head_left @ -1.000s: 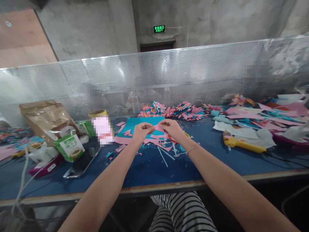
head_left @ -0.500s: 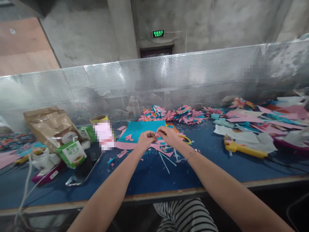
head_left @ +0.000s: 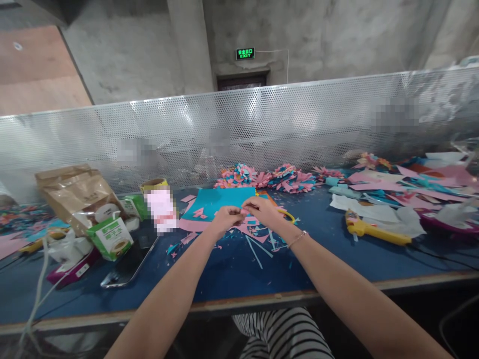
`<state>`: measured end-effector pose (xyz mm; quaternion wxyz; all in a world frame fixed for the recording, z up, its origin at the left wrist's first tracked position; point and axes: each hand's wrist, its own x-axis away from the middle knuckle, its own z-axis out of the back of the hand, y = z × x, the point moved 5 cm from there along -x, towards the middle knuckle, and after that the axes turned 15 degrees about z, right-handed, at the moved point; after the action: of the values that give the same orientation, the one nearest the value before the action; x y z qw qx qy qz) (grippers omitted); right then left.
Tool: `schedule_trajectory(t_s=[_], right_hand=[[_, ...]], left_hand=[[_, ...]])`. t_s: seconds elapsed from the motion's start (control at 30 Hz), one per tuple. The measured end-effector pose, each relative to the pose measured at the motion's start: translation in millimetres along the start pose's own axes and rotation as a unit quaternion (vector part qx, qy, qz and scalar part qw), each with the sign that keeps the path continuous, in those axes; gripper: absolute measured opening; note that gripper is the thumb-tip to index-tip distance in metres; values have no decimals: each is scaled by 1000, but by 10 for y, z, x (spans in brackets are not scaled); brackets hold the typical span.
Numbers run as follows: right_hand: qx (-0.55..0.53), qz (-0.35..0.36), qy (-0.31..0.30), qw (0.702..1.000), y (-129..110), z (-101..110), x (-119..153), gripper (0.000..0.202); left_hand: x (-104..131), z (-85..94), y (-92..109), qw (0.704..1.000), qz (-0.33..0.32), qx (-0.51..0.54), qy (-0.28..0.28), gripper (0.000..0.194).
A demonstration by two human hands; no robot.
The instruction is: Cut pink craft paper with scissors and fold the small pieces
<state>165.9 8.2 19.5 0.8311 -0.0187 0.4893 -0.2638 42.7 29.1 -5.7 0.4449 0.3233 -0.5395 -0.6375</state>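
Note:
Both hands meet over the middle of the table. My left hand (head_left: 229, 218) is closed, its fingertips pinching the left side of a small pink paper piece (head_left: 244, 211). From the right, my right hand (head_left: 257, 208) grips the same piece, fingers curled. Under and behind them lies a blue sheet (head_left: 220, 198), with pink strips and cut scraps (head_left: 258, 252) around it. A yellow-handled tool (head_left: 287, 215), partly hidden, is beside my right hand.
Pink and blue paper bundles (head_left: 294, 178) line the back. To the right lie a yellow glue gun (head_left: 377, 232) and paper sheets. On the left are a brown bag (head_left: 80, 197), a green box (head_left: 110, 238), and a phone (head_left: 130, 264).
My hands stay together with slightly shifted fingers, and the pink piece shows a little more between them. The view has moved very slightly.

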Motion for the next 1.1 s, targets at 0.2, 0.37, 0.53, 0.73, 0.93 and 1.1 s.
schedule_trajectory(t_s=[0.2, 0.37, 0.53, 0.73, 0.93, 1.1], right_hand=[[-24, -38, -18, 999, 43, 30, 3, 16], [-78, -72, 18, 994, 176, 122, 17, 17], [-121, -131, 146, 973, 403, 320, 72, 18], [-137, -129, 67, 980, 324, 137, 48, 19], [-138, -123, 30, 982, 276, 48, 25, 22], [-181, -127, 51, 974, 337, 90, 41, 23]], left_hand=[[8, 11, 26, 999, -7, -44, -15, 25], [33, 22, 34, 998, -3, -61, -26, 21], [5, 87, 10, 1000, 8, -29, 3, 21], [52, -10, 83, 996, -26, -86, 21, 30], [11, 3, 85, 985, -49, -151, 70, 31], [-3, -3, 73, 993, -35, -97, 55, 31]])
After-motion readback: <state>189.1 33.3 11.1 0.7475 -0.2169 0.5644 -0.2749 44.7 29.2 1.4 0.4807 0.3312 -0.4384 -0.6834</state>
